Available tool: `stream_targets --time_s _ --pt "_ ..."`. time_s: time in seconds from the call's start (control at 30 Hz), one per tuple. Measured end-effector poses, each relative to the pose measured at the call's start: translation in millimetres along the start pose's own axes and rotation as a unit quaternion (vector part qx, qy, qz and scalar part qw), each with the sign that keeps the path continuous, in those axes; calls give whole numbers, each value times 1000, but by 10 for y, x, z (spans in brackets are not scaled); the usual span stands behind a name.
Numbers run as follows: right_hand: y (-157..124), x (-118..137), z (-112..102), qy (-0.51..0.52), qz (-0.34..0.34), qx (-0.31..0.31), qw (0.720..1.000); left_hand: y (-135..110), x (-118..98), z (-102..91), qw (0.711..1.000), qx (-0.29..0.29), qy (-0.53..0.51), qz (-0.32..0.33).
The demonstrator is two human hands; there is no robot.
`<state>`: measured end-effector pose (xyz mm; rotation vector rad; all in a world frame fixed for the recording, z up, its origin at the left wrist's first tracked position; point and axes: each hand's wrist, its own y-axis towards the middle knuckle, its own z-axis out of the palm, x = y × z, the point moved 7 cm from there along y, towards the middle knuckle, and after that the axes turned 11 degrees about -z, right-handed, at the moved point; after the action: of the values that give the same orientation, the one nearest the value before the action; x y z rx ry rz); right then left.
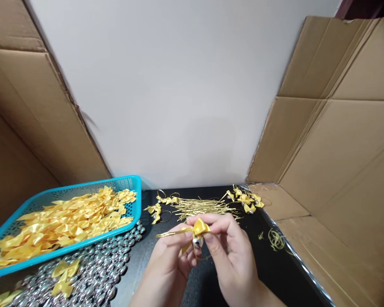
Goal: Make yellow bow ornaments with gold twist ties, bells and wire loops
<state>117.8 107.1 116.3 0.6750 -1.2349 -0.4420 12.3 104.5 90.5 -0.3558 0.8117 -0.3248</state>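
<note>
Both hands meet at the lower middle of the head view around a yellow satin ribbon bow (201,228). My left hand (169,256) is closed on the bow's left side, and a strip of gold tie (171,233) sticks out leftward past its fingers. My right hand (235,247) pinches the bow's right loop between thumb and fingers. Just below the bow's knot sits a small shiny silver bell (197,243), close against it. A thin loop of cord shows under the fingers, partly hidden by them.
At left, a turquoise basket (140,200) holds many yellow bows, beside a spread of silver bells (96,273) with loose bows (64,277) on top. Behind my hands lie gold ties (201,207), between bow-and-bell pieces (248,200). Cord scraps (277,239) lie right. Cardboard walls (339,140) flank the black table.
</note>
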Motion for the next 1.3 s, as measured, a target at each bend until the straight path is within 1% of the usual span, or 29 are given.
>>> stream_targets --time_s 0.17,0.27,0.37,0.47,0.6,0.7,0.8,0.9,1.0,1.07,1.17,1.3 --pt "-49 -76 17 49 -5 -46 998 -8 4 8 1000 9 0 8" --pt "-89 -139 33 69 8 -65 995 -6 18 3 1000 12 -17 7" --pt "-116 -191 45 101 25 -81 991 -1 48 14 999 20 -31 -9" --pt "-120 -192 60 126 39 -89 987 -6 58 40 999 31 -28 -17" --pt "-114 -123 50 100 39 -113 988 -37 11 76 999 40 5 15" --pt "-118 -77 37 65 34 -124 990 -60 -31 72 998 32 30 41" --pt "-105 -55 51 60 30 -99 993 -64 -65 39 997 14 47 55" --pt "-63 -17 54 51 14 -58 997 -71 -117 9 996 -7 53 72" --pt "-19 31 43 49 -9 -30 998 -111 -200 1 993 -30 52 103" --pt "-2 51 35 47 -19 -22 998 -148 -250 6 990 -43 53 127" --pt "11 78 24 24 -31 -19 999 -193 -289 32 985 -45 69 154" --pt "32 124 21 -7 -45 -10 999 -231 -300 57 977 -29 90 193"
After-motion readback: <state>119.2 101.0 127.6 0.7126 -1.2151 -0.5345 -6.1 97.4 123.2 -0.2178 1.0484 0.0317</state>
